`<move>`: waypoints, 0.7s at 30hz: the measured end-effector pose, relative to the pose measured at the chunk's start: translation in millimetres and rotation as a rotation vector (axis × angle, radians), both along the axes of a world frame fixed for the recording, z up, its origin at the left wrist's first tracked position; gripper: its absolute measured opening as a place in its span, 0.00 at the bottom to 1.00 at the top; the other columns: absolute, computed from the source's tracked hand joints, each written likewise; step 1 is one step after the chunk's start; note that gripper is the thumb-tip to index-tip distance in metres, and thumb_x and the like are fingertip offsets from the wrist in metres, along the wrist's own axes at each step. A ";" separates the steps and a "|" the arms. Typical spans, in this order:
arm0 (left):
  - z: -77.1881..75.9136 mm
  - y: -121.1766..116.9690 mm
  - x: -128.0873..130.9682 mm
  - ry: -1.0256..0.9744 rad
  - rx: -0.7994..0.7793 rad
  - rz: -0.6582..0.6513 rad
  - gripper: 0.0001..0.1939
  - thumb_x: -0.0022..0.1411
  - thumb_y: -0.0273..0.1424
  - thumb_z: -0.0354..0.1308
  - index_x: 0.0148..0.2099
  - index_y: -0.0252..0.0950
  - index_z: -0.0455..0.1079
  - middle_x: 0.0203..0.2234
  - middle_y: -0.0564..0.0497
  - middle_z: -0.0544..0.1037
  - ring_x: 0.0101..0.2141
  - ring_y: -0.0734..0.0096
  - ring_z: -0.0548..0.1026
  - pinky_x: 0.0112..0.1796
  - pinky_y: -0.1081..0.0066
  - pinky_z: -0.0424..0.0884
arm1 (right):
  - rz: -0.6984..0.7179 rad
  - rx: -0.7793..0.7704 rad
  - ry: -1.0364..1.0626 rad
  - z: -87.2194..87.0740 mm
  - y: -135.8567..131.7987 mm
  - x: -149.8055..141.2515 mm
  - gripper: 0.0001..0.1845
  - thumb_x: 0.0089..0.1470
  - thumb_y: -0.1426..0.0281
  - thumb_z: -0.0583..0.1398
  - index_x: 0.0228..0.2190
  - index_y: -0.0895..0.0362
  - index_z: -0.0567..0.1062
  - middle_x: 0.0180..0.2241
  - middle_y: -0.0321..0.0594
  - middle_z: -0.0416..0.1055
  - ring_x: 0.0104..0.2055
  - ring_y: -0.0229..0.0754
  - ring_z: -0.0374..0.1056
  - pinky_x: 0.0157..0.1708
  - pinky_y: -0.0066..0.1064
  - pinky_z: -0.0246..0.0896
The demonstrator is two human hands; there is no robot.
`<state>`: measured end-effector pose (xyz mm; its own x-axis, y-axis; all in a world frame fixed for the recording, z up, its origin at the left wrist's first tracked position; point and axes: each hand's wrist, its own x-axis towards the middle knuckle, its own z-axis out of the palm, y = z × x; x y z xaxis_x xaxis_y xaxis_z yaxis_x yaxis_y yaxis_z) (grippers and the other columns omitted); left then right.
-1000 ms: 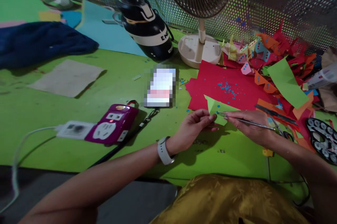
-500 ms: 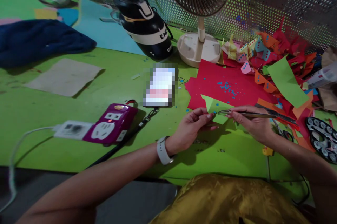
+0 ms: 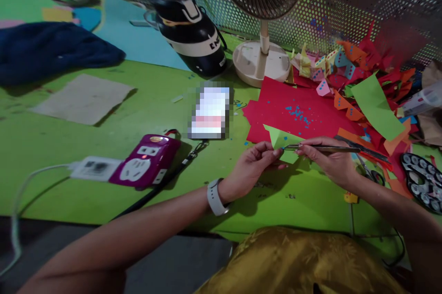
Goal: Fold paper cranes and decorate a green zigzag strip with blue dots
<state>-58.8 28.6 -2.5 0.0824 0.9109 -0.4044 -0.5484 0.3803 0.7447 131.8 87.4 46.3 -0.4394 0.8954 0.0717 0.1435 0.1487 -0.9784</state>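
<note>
My left hand [image 3: 253,165] pinches a piece of light green paper [image 3: 292,139] at its left side. Between the fingers of my right hand [image 3: 329,160] is a pair of metal tweezers [image 3: 331,148], held almost level. The tweezer tips meet the green paper beside my left thumb, where a small blue bit shows. A further blue dot [image 3: 285,138] sits on the green paper above the tips. Beyond my hands lies a red sheet [image 3: 276,100] with a cluster of tiny blue paper bits [image 3: 297,114] on it.
Folded coloured paper pieces [image 3: 345,64] pile up at the right, near scissors [image 3: 375,175] and a black palette [image 3: 421,181]. A fan [image 3: 260,64] and a black bottle [image 3: 196,41] stand behind. Left are a phone [image 3: 210,112], a purple power strip [image 3: 145,160] and brown paper [image 3: 86,99].
The tweezers have tilted slightly and their tips have shifted a little at the green paper by my left thumb. Both hands otherwise stay almost where they were.
</note>
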 end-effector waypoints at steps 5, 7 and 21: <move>-1.4 -1.0 -0.6 0.026 0.022 -0.007 0.23 0.45 0.43 0.75 0.31 0.36 0.66 0.23 0.60 0.75 0.26 0.76 0.80 0.35 0.75 0.78 | 0.000 -0.057 0.056 -2.8 0.0 -1.9 0.07 0.53 0.62 0.67 0.32 0.52 0.79 0.30 0.36 0.82 0.33 0.42 0.80 0.34 0.31 0.78; -0.4 -1.1 -0.4 0.033 0.026 -0.008 0.24 0.44 0.43 0.75 0.31 0.35 0.66 0.23 0.60 0.75 0.26 0.76 0.79 0.35 0.74 0.78 | -0.003 -0.071 0.062 -4.1 -0.1 -2.3 0.08 0.53 0.62 0.67 0.33 0.53 0.79 0.30 0.37 0.81 0.33 0.42 0.80 0.34 0.31 0.78; -0.1 -1.2 1.1 -0.019 0.053 0.017 0.23 0.46 0.39 0.75 0.33 0.37 0.64 0.21 0.62 0.75 0.26 0.76 0.79 0.34 0.74 0.79 | -0.050 -0.015 0.013 -4.7 -2.8 -0.1 0.10 0.53 0.62 0.66 0.34 0.54 0.78 0.30 0.38 0.81 0.31 0.42 0.79 0.31 0.31 0.77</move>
